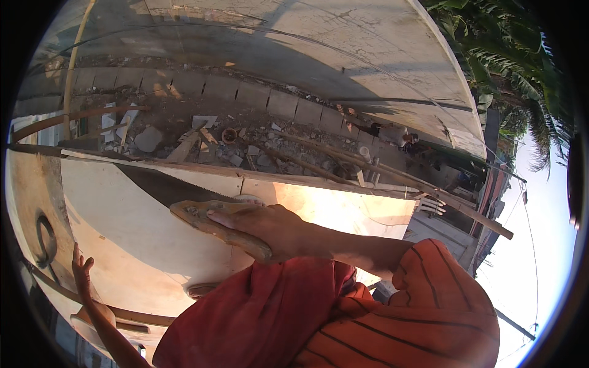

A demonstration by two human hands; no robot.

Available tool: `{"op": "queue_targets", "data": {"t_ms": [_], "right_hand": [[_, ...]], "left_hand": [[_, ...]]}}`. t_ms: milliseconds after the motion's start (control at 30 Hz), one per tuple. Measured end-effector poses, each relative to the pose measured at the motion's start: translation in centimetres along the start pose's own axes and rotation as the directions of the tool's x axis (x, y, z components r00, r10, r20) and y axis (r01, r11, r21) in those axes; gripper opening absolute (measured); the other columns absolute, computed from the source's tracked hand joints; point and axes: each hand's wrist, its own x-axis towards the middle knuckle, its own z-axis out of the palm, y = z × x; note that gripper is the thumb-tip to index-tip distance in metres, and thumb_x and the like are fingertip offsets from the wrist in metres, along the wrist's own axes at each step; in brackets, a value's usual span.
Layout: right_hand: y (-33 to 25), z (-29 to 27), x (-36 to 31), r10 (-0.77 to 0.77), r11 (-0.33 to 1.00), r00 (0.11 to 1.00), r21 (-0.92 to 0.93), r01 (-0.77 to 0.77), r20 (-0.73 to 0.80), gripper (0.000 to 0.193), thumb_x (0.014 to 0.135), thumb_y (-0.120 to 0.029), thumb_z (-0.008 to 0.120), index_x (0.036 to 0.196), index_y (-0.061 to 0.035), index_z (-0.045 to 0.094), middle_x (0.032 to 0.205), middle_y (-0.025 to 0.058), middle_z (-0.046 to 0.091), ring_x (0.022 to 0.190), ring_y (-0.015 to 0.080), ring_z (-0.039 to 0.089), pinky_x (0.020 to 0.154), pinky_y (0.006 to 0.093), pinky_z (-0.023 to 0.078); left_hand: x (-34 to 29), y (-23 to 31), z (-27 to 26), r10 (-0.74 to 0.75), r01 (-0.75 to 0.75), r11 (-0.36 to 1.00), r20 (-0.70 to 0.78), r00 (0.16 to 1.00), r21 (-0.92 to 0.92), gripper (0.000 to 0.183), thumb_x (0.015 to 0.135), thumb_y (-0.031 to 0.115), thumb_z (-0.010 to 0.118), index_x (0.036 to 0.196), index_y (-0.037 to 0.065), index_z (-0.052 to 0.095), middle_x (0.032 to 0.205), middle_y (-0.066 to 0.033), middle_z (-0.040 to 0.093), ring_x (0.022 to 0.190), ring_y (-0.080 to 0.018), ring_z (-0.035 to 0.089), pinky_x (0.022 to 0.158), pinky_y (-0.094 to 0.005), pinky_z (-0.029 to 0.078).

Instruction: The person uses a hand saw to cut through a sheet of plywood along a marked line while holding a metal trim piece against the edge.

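My right hand [261, 226] is wrapped round the worn wooden handle of a hand saw [158, 184]. The dark toothed blade points to the far left and lies over the far edge of a broad pale board [135, 245]. Whether its teeth are in the board I cannot tell. At the left, my left hand [82, 270] is over the board with fingers raised and apart, holding nothing. Close by it is a dark looped shape [45, 240], perhaps a cord or a shadow.
Beyond the board, broken rubble [267, 161] and a small pot [229, 135] lie on the ground. Long wooden poles [417, 183] stretch to the right. A person [392, 135] is farther off beside a pale wall [380, 55]. A curved wooden piece [132, 316] runs along the near left side.
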Motion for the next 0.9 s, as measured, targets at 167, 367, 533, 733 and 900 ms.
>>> {"op": "queue_targets", "data": {"t_ms": [167, 367, 533, 733, 900], "right_hand": [[-0.4, 2.9, 11.4, 0.07, 0.997, 0.996, 0.015, -0.07, -0.057, 0.086, 0.073, -0.008, 0.068, 0.151, -0.0157, 0.033, 0.12, 0.0141, 0.063, 0.106, 0.0352, 0.063, 0.087, 0.0456, 0.053], [-0.3, 4.9, 12.1, -0.077, 0.996, 0.973, -0.053, 0.067, -0.216, 0.082, 0.074, -0.009, 0.068, 0.15, -0.0143, 0.035, 0.115, 0.0171, 0.065, 0.102, 0.0365, 0.065, 0.083, 0.0451, 0.055], [-1.8, 1.1, 1.6, 0.065, 0.993, 0.998, -0.099, -0.067, -0.02, 0.083, 0.077, -0.015, 0.069, 0.152, -0.017, 0.031, 0.124, 0.0159, 0.063, 0.11, 0.0372, 0.063, 0.09, 0.0477, 0.053], [-1.3, 1.4, 2.1, -0.099, 0.995, 0.986, -0.016, 0.097, -0.138, 0.079, 0.078, -0.014, 0.067, 0.15, -0.0143, 0.035, 0.12, 0.0163, 0.064, 0.111, 0.0354, 0.063, 0.091, 0.0447, 0.052], [-3.6, 3.4, 13.5, 0.208, 0.977, 0.977, -0.049, -0.206, 0.041, 0.081, 0.076, -0.011, 0.065, 0.151, -0.0135, 0.033, 0.116, 0.018, 0.064, 0.106, 0.0391, 0.062, 0.086, 0.0466, 0.052]], "left_hand": [[4.5, 11.0, 2.6, 0.149, -0.149, 0.989, 0.028, 0.988, 0.008, 0.106, 0.071, 0.05, 0.082, 0.152, 0.004, 0.032, 0.157, -0.0165, 0.032, 0.146, -0.0334, 0.029, 0.121, -0.049, 0.021], [5.2, 16.3, 1.5, 0.211, -0.211, 0.976, -0.003, 0.977, -0.045, 0.094, 0.08, 0.046, 0.077, 0.152, 0.007, 0.032, 0.159, -0.0145, 0.029, 0.145, -0.0344, 0.029, 0.12, -0.0474, 0.024], [0.7, 8.7, -2.1, -0.227, 0.181, 0.956, -0.191, 0.955, -0.23, 0.089, 0.081, 0.033, 0.076, 0.155, 0.015, 0.03, 0.16, -0.0162, 0.027, 0.142, -0.0354, 0.034, 0.113, -0.0548, 0.027], [-9.1, -3.3, -3.3, -0.585, 0.488, 0.792, -0.226, 0.779, -0.368, 0.087, 0.081, 0.027, 0.071, 0.155, 0.017, 0.027, 0.158, -0.0186, 0.029, 0.139, -0.0361, 0.037, 0.106, -0.0582, 0.031], [-4.5, 3.1, -1.1, -0.395, 0.323, 0.874, -0.144, 0.907, -0.362, 0.086, 0.082, 0.03, 0.07, 0.156, 0.017, 0.027, 0.157, -0.0171, 0.032, 0.138, -0.0331, 0.038, 0.108, -0.0554, 0.03]]}}
